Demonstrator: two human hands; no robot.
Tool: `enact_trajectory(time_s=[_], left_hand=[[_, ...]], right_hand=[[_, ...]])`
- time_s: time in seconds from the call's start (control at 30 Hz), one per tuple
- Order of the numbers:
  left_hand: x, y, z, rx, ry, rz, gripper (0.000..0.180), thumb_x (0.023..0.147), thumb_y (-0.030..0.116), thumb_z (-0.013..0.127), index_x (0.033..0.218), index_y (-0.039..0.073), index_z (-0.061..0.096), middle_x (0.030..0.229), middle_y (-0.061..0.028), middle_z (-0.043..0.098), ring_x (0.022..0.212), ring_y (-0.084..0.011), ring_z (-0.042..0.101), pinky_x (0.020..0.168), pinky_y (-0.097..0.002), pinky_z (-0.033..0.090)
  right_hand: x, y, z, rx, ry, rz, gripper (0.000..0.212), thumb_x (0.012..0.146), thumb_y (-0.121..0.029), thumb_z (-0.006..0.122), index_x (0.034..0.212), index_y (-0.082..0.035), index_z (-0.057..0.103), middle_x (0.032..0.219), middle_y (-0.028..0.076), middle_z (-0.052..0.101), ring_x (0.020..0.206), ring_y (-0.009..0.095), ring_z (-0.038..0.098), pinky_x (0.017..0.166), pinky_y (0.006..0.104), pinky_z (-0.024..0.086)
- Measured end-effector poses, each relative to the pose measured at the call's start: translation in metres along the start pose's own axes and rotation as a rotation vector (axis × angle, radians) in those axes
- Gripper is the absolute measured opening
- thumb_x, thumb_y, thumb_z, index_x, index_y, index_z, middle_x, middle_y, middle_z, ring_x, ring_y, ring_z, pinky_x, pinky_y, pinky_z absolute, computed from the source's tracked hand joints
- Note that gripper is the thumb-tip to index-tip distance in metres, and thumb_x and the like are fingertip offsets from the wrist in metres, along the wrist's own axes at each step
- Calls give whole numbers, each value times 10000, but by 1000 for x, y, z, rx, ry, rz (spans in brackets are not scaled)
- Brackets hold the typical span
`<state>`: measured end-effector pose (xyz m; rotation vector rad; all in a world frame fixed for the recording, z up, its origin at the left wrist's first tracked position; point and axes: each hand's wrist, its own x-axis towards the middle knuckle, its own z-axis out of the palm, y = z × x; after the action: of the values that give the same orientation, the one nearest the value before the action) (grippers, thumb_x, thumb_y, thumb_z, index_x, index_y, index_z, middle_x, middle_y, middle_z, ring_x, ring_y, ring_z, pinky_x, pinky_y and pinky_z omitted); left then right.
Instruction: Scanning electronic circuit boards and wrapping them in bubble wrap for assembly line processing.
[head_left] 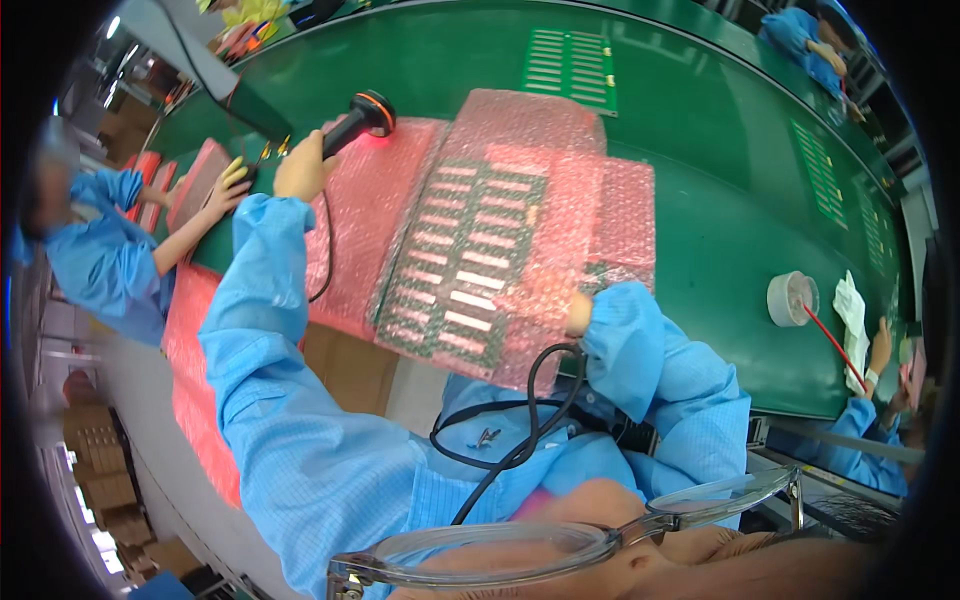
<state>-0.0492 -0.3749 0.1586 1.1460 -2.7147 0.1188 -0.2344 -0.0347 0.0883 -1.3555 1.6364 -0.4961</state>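
Observation:
My left hand (303,168) is closed round the handle of a black barcode scanner (362,120) with an orange ring on its head. A red glow from the scanner falls on pink bubble wrap just below it. In front of me a green circuit board panel (455,262) with rows of pale rectangles lies among pink bubble wrap bags (530,120), partly covered at its right side. My right hand (578,313) is at the lower right edge of this wrap, and its fingers are hidden by the wrap. The scanner's black cable (330,245) hangs below my left hand.
A green work surface (720,230) carries more panels, one at the back (572,70). On the right stand a white tub (792,298), a red stick (835,345) and a white cloth (851,318). A co-worker in blue (115,250) works at the left; other people are farther off.

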Motion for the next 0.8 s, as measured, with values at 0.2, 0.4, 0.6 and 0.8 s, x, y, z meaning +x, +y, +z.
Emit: enact_trajectory(time_s=[0.2, 0.4, 0.6, 0.8], left_hand=[[-18, -11, 45, -345, 52, -109, 387, 773, 261, 639, 1072, 52, 511, 1011, -214, 585, 951, -388, 562, 780, -447, 444], [-40, 5, 68, -10, 305, -127, 545, 744, 349, 670, 1109, 3, 459, 1094, -184, 494, 1071, -365, 430, 859, -474, 386], [-51, 87, 42, -715, 15, 181, 490, 829, 404, 569, 969, -65, 546, 824, -240, 597, 776, -352, 590, 697, -422, 459], [-31, 101, 64, -855, -418, -80, 620, 788, 473, 582, 1011, -105, 544, 796, -242, 621, 793, -334, 622, 715, -417, 469]], right_hand=[[35, 57, 49, 273, 475, -503, 594, 751, -516, 615, 1011, 18, 610, 787, 244, 618, 704, 355, 589, 698, 414, 458], [-2, -2, 20, 232, 76, -52, 512, 788, -353, 629, 1089, 52, 538, 939, 188, 594, 800, 263, 559, 749, 382, 449], [9, 18, 41, 752, 225, -347, 504, 769, -295, 672, 1092, 70, 545, 916, 140, 627, 740, 207, 556, 683, 353, 446], [7, 24, 31, 508, 225, -259, 505, 806, -276, 631, 1164, 57, 504, 995, 141, 610, 846, 221, 547, 772, 354, 447]])
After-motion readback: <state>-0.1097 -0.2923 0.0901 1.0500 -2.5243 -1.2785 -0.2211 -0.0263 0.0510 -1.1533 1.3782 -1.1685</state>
